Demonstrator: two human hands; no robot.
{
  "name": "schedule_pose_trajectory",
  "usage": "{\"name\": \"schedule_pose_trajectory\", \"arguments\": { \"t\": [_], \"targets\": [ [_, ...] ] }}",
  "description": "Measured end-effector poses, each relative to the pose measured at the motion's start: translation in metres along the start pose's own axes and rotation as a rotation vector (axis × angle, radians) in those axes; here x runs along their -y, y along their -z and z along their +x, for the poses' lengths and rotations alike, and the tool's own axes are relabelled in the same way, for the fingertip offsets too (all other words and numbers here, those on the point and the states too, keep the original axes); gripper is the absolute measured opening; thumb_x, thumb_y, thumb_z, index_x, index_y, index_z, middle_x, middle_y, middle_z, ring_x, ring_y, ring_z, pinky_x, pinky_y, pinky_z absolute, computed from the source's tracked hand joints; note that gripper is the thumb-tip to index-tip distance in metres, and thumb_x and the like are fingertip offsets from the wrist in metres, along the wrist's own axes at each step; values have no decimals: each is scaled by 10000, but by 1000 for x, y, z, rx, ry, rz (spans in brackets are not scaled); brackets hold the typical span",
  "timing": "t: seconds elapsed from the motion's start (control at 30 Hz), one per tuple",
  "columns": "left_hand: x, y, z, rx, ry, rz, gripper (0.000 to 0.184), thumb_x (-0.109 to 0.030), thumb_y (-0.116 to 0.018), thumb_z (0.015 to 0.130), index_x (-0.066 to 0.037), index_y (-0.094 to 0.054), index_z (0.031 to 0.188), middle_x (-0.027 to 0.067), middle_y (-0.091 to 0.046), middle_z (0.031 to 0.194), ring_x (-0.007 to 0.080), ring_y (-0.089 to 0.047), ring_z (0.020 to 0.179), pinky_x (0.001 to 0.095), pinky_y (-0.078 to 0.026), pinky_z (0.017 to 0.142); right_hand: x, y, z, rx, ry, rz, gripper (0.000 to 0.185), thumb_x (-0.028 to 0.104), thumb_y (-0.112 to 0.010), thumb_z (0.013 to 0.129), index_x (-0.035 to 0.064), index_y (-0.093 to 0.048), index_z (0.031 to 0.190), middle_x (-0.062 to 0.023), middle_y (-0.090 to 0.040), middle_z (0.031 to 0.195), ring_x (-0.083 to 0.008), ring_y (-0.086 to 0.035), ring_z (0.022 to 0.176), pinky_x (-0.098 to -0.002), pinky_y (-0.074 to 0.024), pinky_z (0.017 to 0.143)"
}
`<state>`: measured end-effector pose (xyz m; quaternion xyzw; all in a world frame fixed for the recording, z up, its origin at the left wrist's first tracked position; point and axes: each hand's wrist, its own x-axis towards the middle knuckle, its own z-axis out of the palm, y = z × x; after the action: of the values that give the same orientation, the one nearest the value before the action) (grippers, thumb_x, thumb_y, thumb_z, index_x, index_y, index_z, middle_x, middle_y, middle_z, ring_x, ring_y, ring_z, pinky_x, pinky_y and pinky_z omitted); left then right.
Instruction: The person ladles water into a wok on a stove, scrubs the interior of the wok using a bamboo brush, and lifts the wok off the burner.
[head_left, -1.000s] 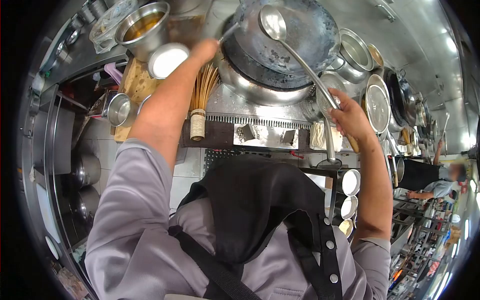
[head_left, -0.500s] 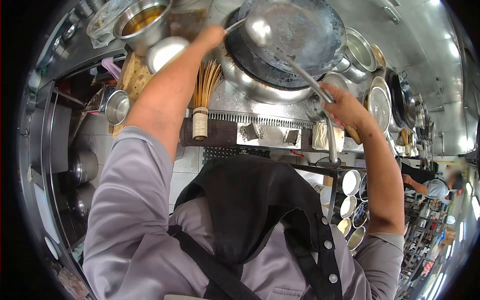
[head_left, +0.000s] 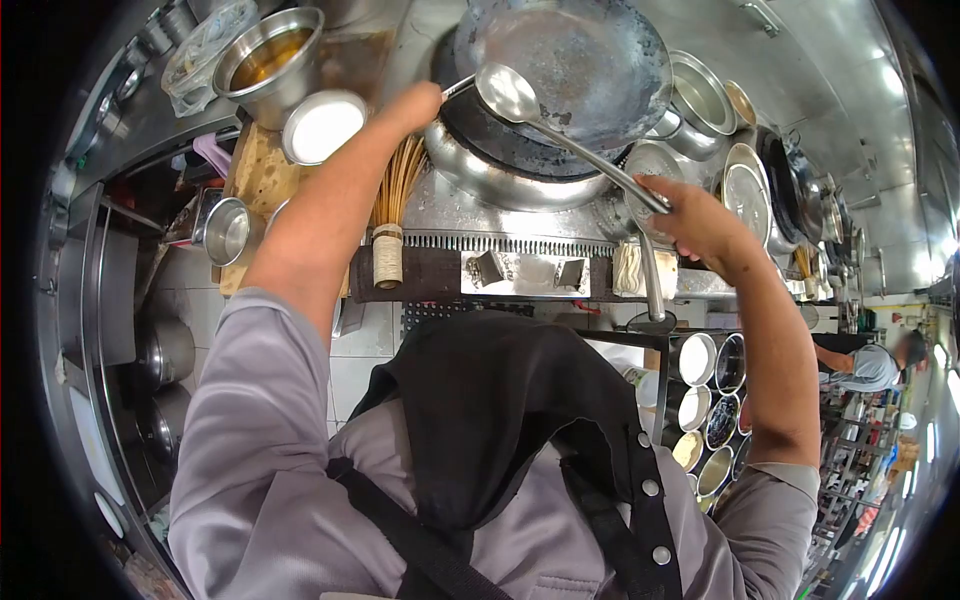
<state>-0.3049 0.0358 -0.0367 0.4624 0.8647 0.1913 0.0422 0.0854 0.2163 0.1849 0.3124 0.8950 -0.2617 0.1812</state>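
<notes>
My right hand (head_left: 702, 225) is closed round the end of a long-handled steel ladle (head_left: 580, 150). The ladle's bowl lies over the left part of a dark, worn wok (head_left: 600, 70). My left hand (head_left: 418, 104) is a fist at the wok's left side, around a short metal handle (head_left: 458, 88) that runs toward the wok; the ladle bowl partly hides where they join. The wok is tilted above the black burner ring (head_left: 530, 160) of the steel range. No food shows in its visible part.
A bamboo wok brush (head_left: 388, 255) lies left of the burner. Beyond it are a bowl of white contents (head_left: 325, 128) and a pot of amber liquid (head_left: 265, 65). On the right stand a steel pot (head_left: 708, 90) and stacked lids (head_left: 745, 200). Another person (head_left: 875, 365) is far right.
The wok has shifted slightly left in view. The ladle, blurred over the wok before, now shows its bowl sharply and a little lower. Both hands keep their grips.
</notes>
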Motion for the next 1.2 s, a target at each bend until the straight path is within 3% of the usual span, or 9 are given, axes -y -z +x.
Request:
{"name": "schedule_pose_trajectory", "arguments": {
  "t": [0.17, 0.27, 0.5, 0.57, 0.7, 0.8, 0.9, 1.13, 1.2],
  "targets": [
    [-8, -1, -10, -29, 86, -86, 349, -288, -528, 1014, 16, -684, 943, 251, -683, 1006, 456, -635, 991, 529, -494, 869, 1, 6, -9, -16, 12, -120, 686, 36, -599, 885, 236, -449, 1524, -11, -551, 686, -101, -499, 486, -281, -432, 447],
    [1, -11, 4, -7, 74, -37, 351, -270, -551, 1003, 38, -718, 1019, 280, -688, 1074, 465, -661, 1006, 523, -507, 878, -5, 24, -6, 42, -48, -119, 706, 33, -599, 879, 275, -445, 1525, -11, -549, 681, -108, -515, 494, -288, -448, 462],
    [6, -26, 5, -42, 8, 24, 354, -278, -545, 1006, 33, -710, 1041, 273, -687, 1092, 461, -660, 1016, 525, -509, 888, 2, 18, -29, 80, -72, -88, 717, 28, -584, 858, 253, -446, 1525, -8, -530, 664, -113, -513, 498, -269, -435, 467],
    [-4, -23, -12, -112, -8, -49, 329, -260, -531, 1005, 13, -678, 893, 247, -675, 982, 459, -629, 968, 526, -494, 859, -14, 27, -27, 64, -73, -64, 718, 22, -588, 856, 249, -449, 1523, -11, -530, 660, -112, -507, 498, -274, -424, 460],
    [-7, -22, -14, -87, -16, -9, 344, -273, -532, 1008, 18, -670, 888, 252, -672, 979, 465, -625, 966, 531, -488, 849, -17, 28, -32, 38, -45, -105, 726, -9, -588, 852, 233, -454, 1523, -3, -506, 646, -99, -480, 486, -278, -419, 455],
    [-10, -18, -15, -67, 12, -27, 340, -270, -531, 1009, 16, -671, 888, 254, -671, 973, 466, -623, 968, 533, -487, 849, -15, 47, -28, 49, -52, -196, 682, 24, -579, 861, 247, -491, 1499, -55, -602, 751, -131, -510, 504, -300, -459, 474],
    [-9, -22, -16, -88, 9, -28, 332, -268, -535, 1007, 12, -677, 899, 254, -671, 960, 470, -624, 955, 534, -487, 846, -12, 28, -33, 46, -13, -272, 678, 24, -602, 846, 229, -509, 1486, -17, -518, 639, -106, -519, 503, -294, -446, 474],
    [-11, -20, -20, -133, -79, 24, 331, -269, -537, 1005, 11, -682, 904, 258, -673, 945, 474, -631, 928, 542, -487, 842, -30, 41, -47, 24, -59, -192, 681, 43, -614, 860, 227, -477, 1501, -46, -571, 674, -130, -507, 490, -304, -461, 497],
    [-15, -17, -17, -46, -3, 75, 316, -239, -533, 996, 7, -726, 954, 238, -706, 1043, 430, -674, 989, 516, -522, 890, -35, 45, -55, 28, -84, -153, 671, 43, -615, 867, 236, -476, 1494, -53, -613, 733, -134, -523, 515, -296, -482, 521]
  ]
}}
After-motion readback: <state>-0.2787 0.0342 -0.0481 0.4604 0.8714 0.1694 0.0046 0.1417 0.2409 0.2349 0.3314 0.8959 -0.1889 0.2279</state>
